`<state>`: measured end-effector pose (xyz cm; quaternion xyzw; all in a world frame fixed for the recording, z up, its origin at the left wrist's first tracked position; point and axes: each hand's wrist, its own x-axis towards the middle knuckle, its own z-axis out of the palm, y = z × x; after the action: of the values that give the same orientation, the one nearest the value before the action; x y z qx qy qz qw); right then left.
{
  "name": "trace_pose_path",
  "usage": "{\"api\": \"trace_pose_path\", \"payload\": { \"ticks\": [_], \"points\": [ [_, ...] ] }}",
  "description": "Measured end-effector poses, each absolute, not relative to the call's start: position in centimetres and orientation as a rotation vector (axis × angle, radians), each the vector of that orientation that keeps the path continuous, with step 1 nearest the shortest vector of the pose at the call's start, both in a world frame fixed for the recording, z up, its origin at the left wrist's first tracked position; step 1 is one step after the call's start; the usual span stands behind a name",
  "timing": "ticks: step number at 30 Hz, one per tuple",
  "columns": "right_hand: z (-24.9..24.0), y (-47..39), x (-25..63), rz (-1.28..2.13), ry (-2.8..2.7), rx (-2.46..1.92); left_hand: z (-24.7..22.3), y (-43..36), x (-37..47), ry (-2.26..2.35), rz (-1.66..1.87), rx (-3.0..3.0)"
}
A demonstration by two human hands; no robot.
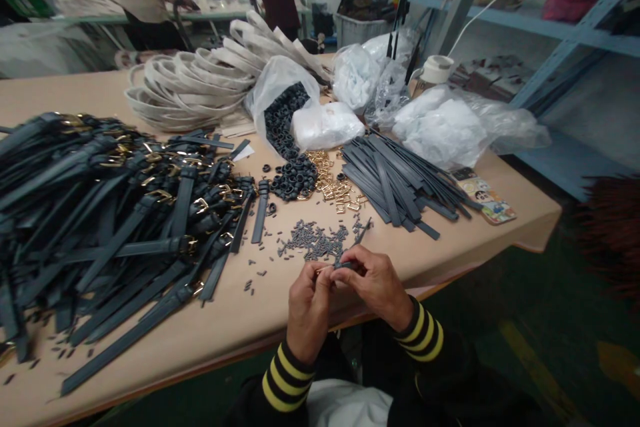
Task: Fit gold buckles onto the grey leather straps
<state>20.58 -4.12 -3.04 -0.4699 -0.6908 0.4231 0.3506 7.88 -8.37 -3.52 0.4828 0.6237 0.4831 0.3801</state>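
Observation:
Close together at the table's front edge, both hands are closed on one small dark strap (pixel 345 265), mostly hidden by the fingers. My left hand (pixel 309 310) pinches its left end, where a bit of gold metal, perhaps a buckle, shows. Thumb and fingers of my right hand (pixel 383 285) grip the strap from the right. Just beyond the hands lie many small dark pins or tubes (pixel 315 240). Behind those are loose gold buckles (pixel 333 180) and a heap of dark strap loops (pixel 295 177). Uncut-looking dark straps (pixel 395 177) lie to the right.
A large pile of dark buckled straps (pixel 115 213) covers the table's left side. Farther back are coiled pale straps (pixel 195 87) and plastic bags (pixel 440 120). A patterned phone case (pixel 485 197) lies near the right edge. Two people stand beyond; blue shelving (pixel 555 33) is at right.

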Motion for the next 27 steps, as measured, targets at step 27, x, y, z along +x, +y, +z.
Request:
{"api": "trace_pose_path", "payload": {
  "ticks": [27],
  "points": [
    [2.0,-2.4,24.3,0.636,-2.562,-1.063,-2.6,-8.0,5.4,1.216,0.974,1.07]
  ]
}}
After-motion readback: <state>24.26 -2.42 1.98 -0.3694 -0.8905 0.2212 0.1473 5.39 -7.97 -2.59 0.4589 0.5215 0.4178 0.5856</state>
